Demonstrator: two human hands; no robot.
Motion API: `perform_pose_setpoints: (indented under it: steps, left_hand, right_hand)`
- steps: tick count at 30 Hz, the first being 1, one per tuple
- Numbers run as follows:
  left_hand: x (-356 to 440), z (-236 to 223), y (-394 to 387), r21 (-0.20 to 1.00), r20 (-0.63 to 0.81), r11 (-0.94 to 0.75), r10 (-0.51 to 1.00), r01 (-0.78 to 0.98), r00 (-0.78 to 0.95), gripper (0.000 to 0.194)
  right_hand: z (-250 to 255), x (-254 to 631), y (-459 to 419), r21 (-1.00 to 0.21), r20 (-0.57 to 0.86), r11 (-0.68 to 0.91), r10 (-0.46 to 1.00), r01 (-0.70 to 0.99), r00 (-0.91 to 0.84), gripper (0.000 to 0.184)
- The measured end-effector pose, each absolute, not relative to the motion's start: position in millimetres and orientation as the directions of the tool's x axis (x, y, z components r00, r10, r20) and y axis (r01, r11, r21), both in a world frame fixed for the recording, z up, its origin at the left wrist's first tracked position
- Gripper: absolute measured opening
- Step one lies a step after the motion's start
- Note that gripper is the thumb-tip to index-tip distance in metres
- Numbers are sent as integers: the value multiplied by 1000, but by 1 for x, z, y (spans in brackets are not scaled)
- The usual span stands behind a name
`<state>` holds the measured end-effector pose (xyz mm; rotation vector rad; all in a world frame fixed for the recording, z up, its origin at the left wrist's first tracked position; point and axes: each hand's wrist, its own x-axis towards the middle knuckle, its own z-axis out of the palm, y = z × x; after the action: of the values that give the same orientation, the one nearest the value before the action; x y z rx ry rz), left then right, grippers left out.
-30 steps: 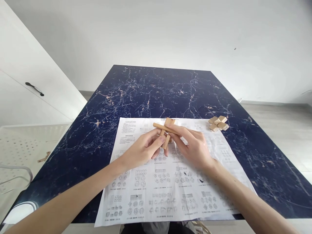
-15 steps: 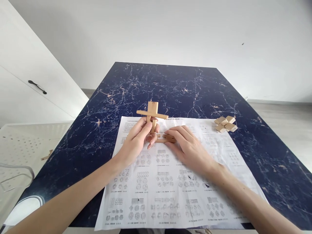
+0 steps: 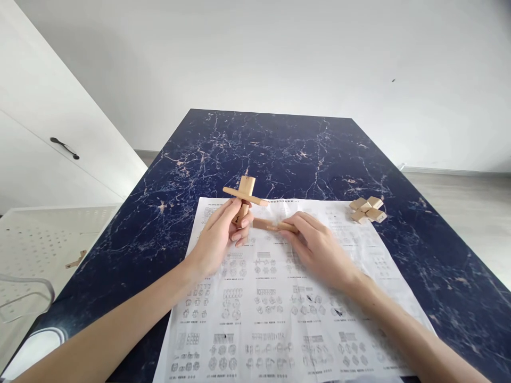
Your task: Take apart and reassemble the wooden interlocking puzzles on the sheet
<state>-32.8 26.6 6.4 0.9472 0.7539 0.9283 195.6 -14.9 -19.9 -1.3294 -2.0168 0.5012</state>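
Note:
My left hand (image 3: 223, 229) is closed around a cross-shaped pair of joined wooden puzzle pieces (image 3: 246, 186), one block upright and a thin bar lying across it. The bar slants down to the right. In my right hand (image 3: 313, 236), thumb and fingers pinch the right end of a flat notched wooden puzzle piece (image 3: 265, 224). That piece points left, and its far end comes close to my left fingers; whether it touches them I cannot tell. Both hands are above a printed instruction sheet (image 3: 271, 298) with rows of puzzle diagrams.
An assembled wooden puzzle (image 3: 368, 209) lies at the sheet's upper right edge on the dark blue marbled table (image 3: 255, 143). Left of the table, a white perforated surface (image 3: 32, 234) holds a small wooden piece (image 3: 76, 259). A round white object (image 3: 35, 351) is at lower left.
The cross-shaped pieces have tilted and sunk slightly in my left hand. My right hand has turned the notched piece so it lies more edge-on, lifted at my fingers. The view has shifted slightly.

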Motion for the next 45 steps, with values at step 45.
perform_pose_setpoints:
  steps: [45]
  left_hand:
    - [-25,3,9,893,-181,424,646,-152,742,35]
  right_hand:
    - [-2,191,-22,-996,65,38,933,-84,-354,20]
